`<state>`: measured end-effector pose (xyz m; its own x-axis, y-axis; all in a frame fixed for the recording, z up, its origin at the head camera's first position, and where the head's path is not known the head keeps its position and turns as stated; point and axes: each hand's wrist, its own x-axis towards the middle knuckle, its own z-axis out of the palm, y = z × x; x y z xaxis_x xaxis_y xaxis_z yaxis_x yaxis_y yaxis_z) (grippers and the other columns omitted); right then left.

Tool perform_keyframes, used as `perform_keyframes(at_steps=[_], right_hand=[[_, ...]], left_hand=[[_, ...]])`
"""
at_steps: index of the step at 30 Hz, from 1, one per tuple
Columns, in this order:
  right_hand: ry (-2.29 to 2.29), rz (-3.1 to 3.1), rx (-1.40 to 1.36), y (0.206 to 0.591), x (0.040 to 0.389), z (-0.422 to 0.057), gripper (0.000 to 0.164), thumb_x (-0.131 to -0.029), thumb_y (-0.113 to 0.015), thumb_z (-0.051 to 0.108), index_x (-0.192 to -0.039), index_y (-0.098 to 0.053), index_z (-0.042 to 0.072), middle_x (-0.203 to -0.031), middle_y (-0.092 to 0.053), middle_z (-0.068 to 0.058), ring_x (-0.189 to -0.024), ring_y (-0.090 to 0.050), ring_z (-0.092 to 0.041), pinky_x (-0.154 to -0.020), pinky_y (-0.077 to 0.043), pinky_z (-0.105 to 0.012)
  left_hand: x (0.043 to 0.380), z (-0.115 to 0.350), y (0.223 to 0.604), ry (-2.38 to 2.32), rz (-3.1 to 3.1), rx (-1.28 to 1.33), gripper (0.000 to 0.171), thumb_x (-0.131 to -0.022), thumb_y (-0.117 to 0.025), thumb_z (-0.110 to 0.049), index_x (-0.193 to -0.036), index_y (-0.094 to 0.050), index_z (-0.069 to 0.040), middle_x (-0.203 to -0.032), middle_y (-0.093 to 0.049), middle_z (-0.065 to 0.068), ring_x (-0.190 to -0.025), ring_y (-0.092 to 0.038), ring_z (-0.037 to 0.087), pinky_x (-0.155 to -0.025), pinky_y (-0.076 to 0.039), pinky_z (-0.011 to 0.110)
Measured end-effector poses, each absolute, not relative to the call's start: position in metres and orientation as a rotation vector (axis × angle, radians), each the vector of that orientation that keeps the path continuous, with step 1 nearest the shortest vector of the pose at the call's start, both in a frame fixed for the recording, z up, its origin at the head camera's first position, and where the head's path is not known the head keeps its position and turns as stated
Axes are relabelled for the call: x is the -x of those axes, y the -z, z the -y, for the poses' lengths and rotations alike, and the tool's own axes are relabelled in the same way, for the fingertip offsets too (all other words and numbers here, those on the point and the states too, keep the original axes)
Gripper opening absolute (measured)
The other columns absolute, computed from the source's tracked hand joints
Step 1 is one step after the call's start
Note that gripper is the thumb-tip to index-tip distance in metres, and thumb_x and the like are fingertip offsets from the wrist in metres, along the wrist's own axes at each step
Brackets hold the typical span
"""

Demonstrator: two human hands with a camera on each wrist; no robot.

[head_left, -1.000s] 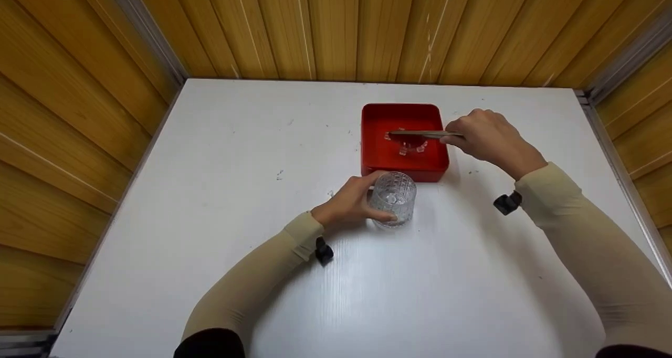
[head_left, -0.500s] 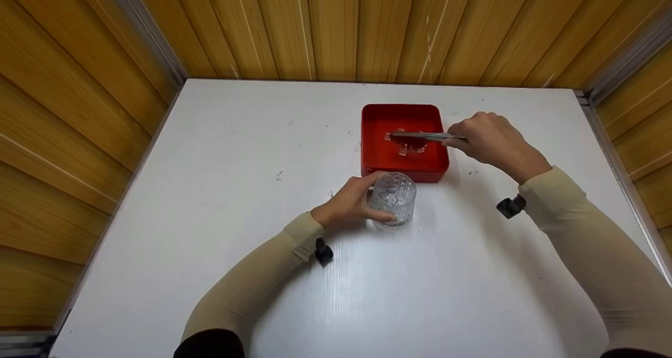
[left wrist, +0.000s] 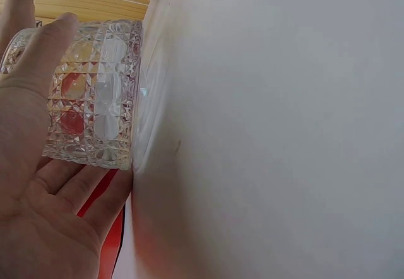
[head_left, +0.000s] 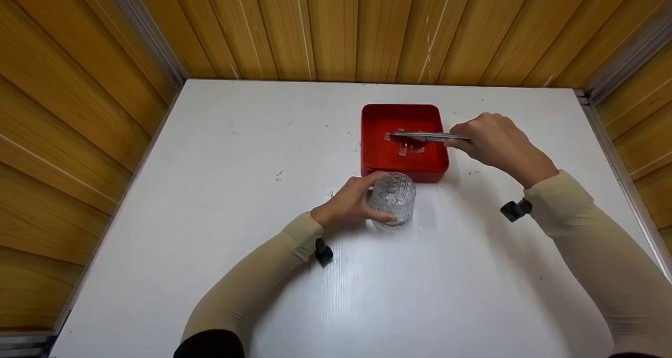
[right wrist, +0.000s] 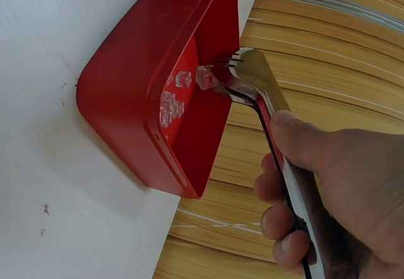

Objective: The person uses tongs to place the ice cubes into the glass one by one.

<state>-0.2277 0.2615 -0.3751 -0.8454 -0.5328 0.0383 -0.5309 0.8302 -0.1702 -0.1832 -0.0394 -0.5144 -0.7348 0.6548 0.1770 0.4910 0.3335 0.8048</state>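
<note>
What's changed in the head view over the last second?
The right hand has shifted slightly rightward and toward the person, the handle end of the tongs moving with it; I see nothing newly held or released. The left hand, glass and red box stayed put.

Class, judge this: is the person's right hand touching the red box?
Apart. The right wrist view shows it: the wooden wall is visible between the right hand and the red box; only the metal tongs reach across.
</note>
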Motion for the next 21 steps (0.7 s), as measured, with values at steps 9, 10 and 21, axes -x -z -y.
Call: perform_keyframes(at_steps=[9, 10, 21], right_hand=[[0.312, -3.032, 0.940, 0.366, 0.208, -0.261, 0.010, -0.091, -0.080, 0.016, -0.097, -0.080, 0.009, -0.071, -0.069, -0.001, -0.058, -0.052, -0.017, -0.053, -0.045, -0.031], [0.314, -3.035, 0.949, 0.366, 0.205, -0.260, 0.010, -0.091, -0.080, 0.016, -0.097, -0.080, 0.009, -0.071, -0.069, 0.000, -0.058, -0.052, -0.017, -0.053, -0.045, -0.031], [0.313, -3.053, 1.014, 0.359, 0.179, -0.254, 0.018, -0.089, -0.083, 0.016, -0.105, -0.080, 0.009, -0.077, -0.073, -0.001, -0.058, -0.052, -0.014, -0.055, -0.046, -0.029]], left_hand=[[0.182, 0.039, 0.514, -1.349, -2.430, -1.046, 0.086, -0.076, -0.093, -0.035, -0.147, -0.050, -0.012, -0.130, -0.067, 0.002, -0.116, -0.061, 0.010, -0.102, -0.047, 0.022], [0.182, 0.039, 0.514, -1.350, -2.431, -1.046, 0.086, -0.076, -0.093, -0.035, -0.147, -0.050, -0.012, -0.130, -0.067, 0.002, -0.116, -0.061, 0.010, -0.102, -0.048, 0.022], [0.182, 0.039, 0.515, -1.361, -2.421, -1.041, 0.085, -0.076, -0.093, -0.037, -0.147, -0.050, -0.015, -0.129, -0.068, 0.000, -0.115, -0.061, 0.008, -0.102, -0.048, 0.022]])
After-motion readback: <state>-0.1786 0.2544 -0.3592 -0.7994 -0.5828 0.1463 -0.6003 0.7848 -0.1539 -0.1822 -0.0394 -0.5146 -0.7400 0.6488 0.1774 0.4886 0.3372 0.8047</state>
